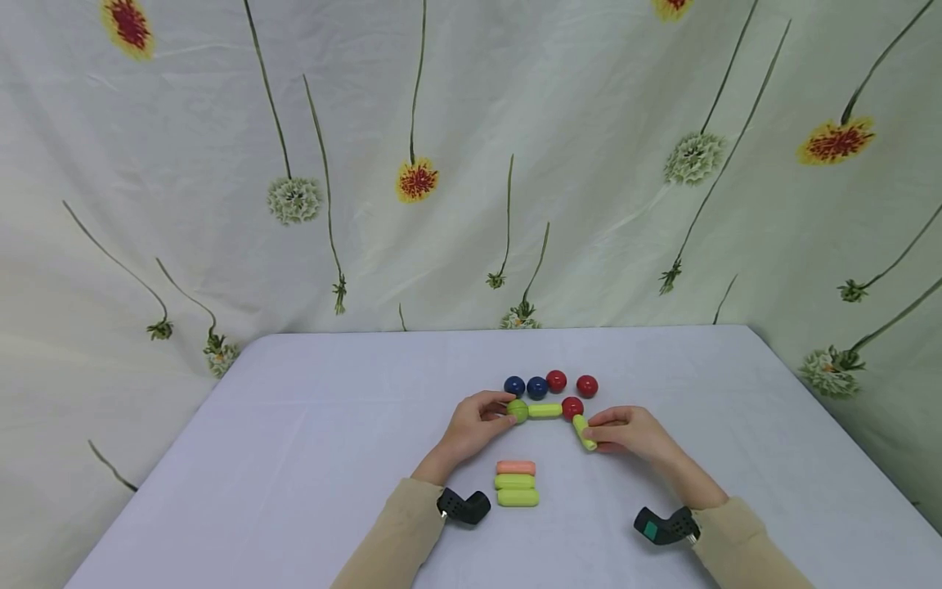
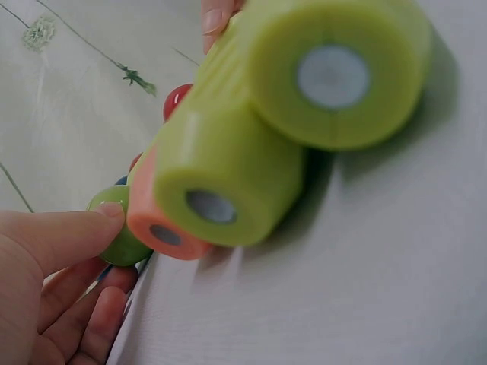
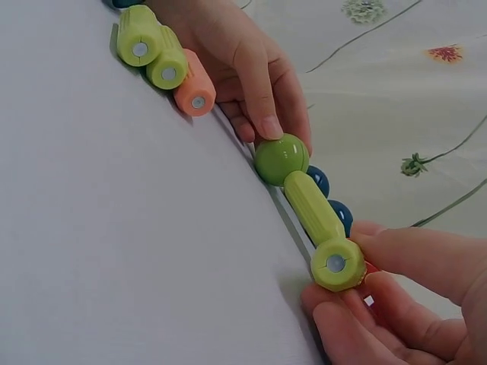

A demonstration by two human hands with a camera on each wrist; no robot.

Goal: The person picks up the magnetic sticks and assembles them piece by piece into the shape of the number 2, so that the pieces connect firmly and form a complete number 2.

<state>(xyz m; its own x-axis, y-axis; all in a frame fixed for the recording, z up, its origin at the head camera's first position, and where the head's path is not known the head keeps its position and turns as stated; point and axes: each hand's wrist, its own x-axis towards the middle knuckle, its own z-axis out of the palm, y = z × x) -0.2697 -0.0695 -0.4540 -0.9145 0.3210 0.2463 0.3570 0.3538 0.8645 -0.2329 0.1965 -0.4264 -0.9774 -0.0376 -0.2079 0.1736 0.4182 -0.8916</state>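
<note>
My left hand [image 1: 474, 427] pinches a green ball [image 1: 518, 411] between thumb and fingers. From this ball a yellow-green magnetic rod [image 1: 545, 411] runs to a red ball [image 1: 572, 407]. At the red ball, a second yellow-green rod [image 1: 581, 429] slants toward the front, and my right hand [image 1: 634, 432] holds it between thumb and fingers. In the right wrist view the round metal end of the held rod [image 3: 336, 264] faces the camera, and the red ball is mostly hidden behind it.
Behind the hands sit two blue balls [image 1: 537, 388] and two more red balls [image 1: 586, 386]. In front, an orange rod [image 1: 516, 467] and two yellow-green rods [image 1: 517, 497] lie side by side on the white-covered table [image 1: 331, 458]. A flowered cloth [image 1: 589, 204] hangs behind.
</note>
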